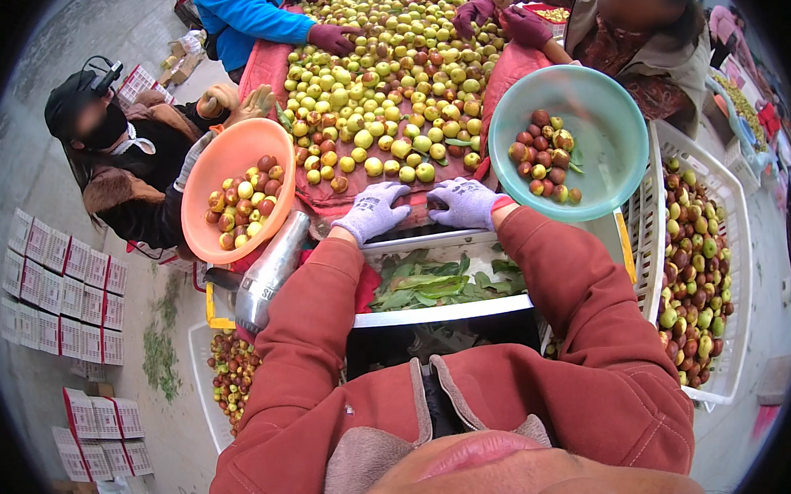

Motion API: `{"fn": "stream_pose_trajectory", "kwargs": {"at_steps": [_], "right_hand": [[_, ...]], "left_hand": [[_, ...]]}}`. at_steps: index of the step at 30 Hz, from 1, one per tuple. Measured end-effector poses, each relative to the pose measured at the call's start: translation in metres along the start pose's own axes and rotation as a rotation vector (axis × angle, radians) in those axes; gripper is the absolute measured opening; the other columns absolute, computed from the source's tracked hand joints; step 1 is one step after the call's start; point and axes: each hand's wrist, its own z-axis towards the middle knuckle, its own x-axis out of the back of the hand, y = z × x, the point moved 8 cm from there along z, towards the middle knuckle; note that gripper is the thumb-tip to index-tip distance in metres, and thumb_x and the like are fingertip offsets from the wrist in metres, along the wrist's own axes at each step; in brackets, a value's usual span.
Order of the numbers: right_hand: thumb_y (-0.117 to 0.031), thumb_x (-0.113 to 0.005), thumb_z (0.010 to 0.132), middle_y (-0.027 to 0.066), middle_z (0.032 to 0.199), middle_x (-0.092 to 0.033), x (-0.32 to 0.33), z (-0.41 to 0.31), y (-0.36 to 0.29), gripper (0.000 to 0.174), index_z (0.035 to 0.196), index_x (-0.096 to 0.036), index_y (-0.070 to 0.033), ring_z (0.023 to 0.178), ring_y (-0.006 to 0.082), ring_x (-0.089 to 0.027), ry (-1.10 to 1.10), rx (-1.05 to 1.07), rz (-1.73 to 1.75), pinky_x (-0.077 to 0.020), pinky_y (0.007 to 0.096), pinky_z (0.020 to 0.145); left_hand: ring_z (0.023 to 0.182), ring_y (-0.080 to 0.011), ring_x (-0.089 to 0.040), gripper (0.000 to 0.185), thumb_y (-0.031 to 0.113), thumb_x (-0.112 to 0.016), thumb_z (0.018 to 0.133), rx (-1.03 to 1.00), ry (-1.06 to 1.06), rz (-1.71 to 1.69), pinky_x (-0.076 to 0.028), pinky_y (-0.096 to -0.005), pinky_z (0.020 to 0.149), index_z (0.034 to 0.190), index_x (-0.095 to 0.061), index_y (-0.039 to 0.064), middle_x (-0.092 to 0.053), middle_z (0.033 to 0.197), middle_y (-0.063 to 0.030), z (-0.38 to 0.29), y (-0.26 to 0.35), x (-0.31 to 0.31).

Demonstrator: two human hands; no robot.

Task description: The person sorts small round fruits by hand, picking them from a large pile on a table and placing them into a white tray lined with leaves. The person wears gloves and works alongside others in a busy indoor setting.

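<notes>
My left hand (373, 211), in a lavender knit glove, rests palm down at the near edge of the cloth-covered sorting table. Its thumb stands apart from the fingers, and I see nothing in it. A similar glove with dark print covers my right hand (465, 204), which lies opposite, also without anything visible in its grasp. Just beyond both hands, loose green and reddish-brown jujubes (390, 125) are spread over red cloth (360, 199). An orange plastic basin (194, 183) with mixed jujubes sits left of my left hand. Right of my right hand, a translucent green basin (607, 165) holds mostly brown ones.
Below my wrists is a white tray (438, 314) of green leaves (430, 282). A metal tumbler (271, 272) leans by my left forearm. White crates of jujubes (695, 280) (232, 373) flank me. Co-workers' gloved hands (333, 39) (475, 15) (253, 104) are around the table.
</notes>
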Motion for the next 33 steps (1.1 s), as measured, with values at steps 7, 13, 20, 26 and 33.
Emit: {"fn": "stream_pose_trajectory", "kwargs": {"at_steps": [7,13,20,26,33], "right_hand": [[-0.04,-0.057,0.089,0.0156,0.116,-0.063,0.002,-0.003,-0.002,0.039,0.111,-0.066,-0.009,0.112,0.0345,-0.06,0.016,-0.003,-0.01,-0.0468,0.0461,0.096],[-0.043,-0.055,0.088,0.0158,0.119,-0.064,-0.002,-0.001,0.0,0.041,0.111,-0.067,-0.011,0.113,0.0358,-0.06,-0.032,-0.009,-0.04,-0.0468,0.0473,0.098],[-0.047,-0.053,0.091,0.0173,0.123,-0.063,-0.008,0.0,0.002,0.047,0.12,-0.065,-0.013,0.118,0.0354,-0.057,-0.091,-0.027,-0.05,-0.0458,0.0475,0.1],[-0.045,-0.054,0.09,0.0159,0.121,-0.062,0.0,-0.004,-0.003,0.043,0.116,-0.066,-0.013,0.114,0.035,-0.059,-0.009,-0.009,-0.031,-0.0457,0.0502,0.097],[-0.042,-0.056,0.09,0.0147,0.11,-0.065,0.003,-0.002,-0.009,0.037,0.108,-0.066,-0.012,0.107,0.0354,-0.061,-0.022,-0.007,-0.132,-0.0483,0.0483,0.091]], "left_hand": [[0.126,-0.0333,-0.051,0.052,0.041,-0.059,0.087,-0.008,0.0,0.0,-0.04,-0.0442,0.107,0.131,-0.059,0.013,-0.056,0.135,-0.0144,0.001,-0.005,-0.004],[0.121,-0.034,-0.055,0.051,0.037,-0.061,0.087,-0.039,-0.002,-0.072,-0.043,-0.0426,0.104,0.13,-0.059,0.009,-0.059,0.13,-0.0172,-0.006,0.017,0.009],[0.101,-0.0379,-0.065,0.039,0.033,-0.058,0.091,-0.055,-0.142,-0.044,-0.051,-0.0429,0.089,0.119,-0.064,0.006,-0.067,0.106,-0.0222,-0.005,0.068,0.024],[0.125,-0.039,-0.051,0.061,0.043,-0.059,0.087,0.199,0.259,0.109,-0.042,-0.0454,0.105,0.135,-0.052,0.005,-0.05,0.138,-0.0224,0.074,0.023,0.089],[0.134,-0.0414,-0.039,0.088,0.057,-0.06,0.081,1.13,0.664,0.268,-0.037,-0.0573,0.104,0.149,-0.033,0.008,-0.033,0.149,-0.0213,0.055,-0.149,0.141]]}}
